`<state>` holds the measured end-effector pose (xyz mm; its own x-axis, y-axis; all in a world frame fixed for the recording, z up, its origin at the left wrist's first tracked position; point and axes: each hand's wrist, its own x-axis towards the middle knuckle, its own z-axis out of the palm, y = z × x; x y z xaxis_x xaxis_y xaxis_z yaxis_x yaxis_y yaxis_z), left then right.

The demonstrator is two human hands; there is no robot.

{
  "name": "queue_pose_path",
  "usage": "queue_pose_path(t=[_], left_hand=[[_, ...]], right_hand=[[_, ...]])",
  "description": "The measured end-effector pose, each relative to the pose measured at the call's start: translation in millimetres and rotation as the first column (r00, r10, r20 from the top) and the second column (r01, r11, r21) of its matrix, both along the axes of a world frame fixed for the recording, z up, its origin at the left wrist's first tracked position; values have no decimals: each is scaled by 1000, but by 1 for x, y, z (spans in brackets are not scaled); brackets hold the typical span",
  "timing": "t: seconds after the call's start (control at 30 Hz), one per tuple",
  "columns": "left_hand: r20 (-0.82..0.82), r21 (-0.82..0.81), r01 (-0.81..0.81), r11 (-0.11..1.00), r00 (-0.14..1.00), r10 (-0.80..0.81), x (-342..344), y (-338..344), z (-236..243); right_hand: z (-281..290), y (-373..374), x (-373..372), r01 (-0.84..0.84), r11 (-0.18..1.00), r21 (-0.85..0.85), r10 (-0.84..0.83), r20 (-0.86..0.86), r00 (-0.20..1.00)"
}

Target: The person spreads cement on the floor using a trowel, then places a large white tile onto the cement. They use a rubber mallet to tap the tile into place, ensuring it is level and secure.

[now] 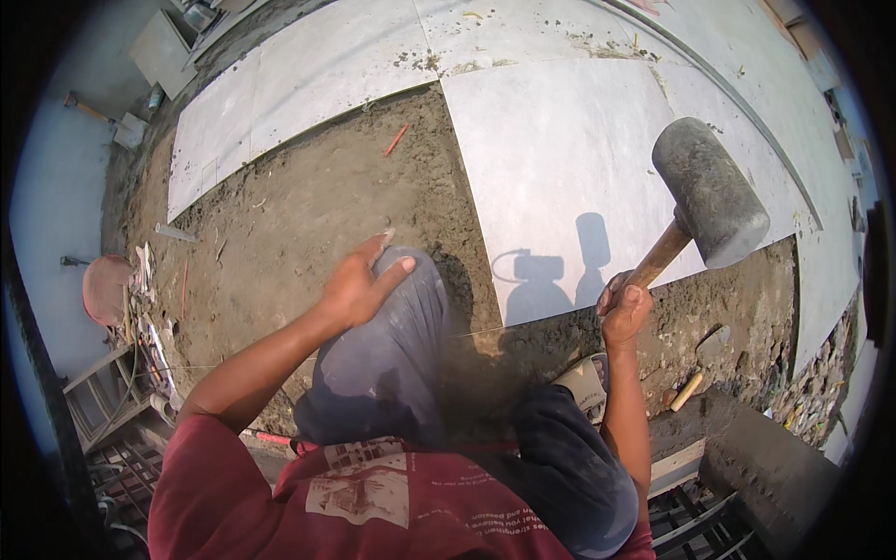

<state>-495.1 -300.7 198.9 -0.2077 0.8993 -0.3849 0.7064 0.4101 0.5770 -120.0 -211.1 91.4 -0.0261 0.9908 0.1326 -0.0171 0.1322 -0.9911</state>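
My right hand [623, 310] is closed round the wooden handle of a rubber mallet [711, 191]. The mallet's thick grey-black head is raised over the right part of a large pale floor tile [551, 168], and its shadow falls on that tile. On my bent knee rests my left hand [359, 280], empty, with thumb and fingers apart. Beyond that knee lies a bed of grey-brown mortar [345, 187], bordered by laid tiles at its far side and by the large tile on its right.
A red stick [396, 140] lies on the mortar. To my right are a trowel [713, 345] and its wooden handle [687, 392]. A reddish bucket [107, 291] and a ladder-like frame [107, 397] stand at the left. A thin string [495, 331] runs along the near tile edge.
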Motion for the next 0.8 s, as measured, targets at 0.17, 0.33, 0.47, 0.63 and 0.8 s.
queue_pose_path(t=[0.17, 0.33, 0.47, 0.63, 0.8], left_hand=[[-9, 8, 40, 999, 999, -40, -1, 4, -13], [5, 5, -11, 1000, 1000, 11, -8, -5, -6], [31, 47, 29, 998, 999, -30, -6, 3, -11], [41, 28, 41, 999, 998, -42, -11, 2, -17], [60, 28, -1, 1000, 998, -1, -17, -6, -21]], right_hand=[[-93, -1, 33, 33, 933, -360, 220, 639, 737], [32, 32, -25, -21, 969, -245, 57, 140, 988], [-47, 1, -12, -36, 999, 2, 35, 228, 973], [-53, 30, -12, -14, 898, -439, 250, 487, 837], [27, 45, -50, -120, 979, -166, 150, 183, 972]])
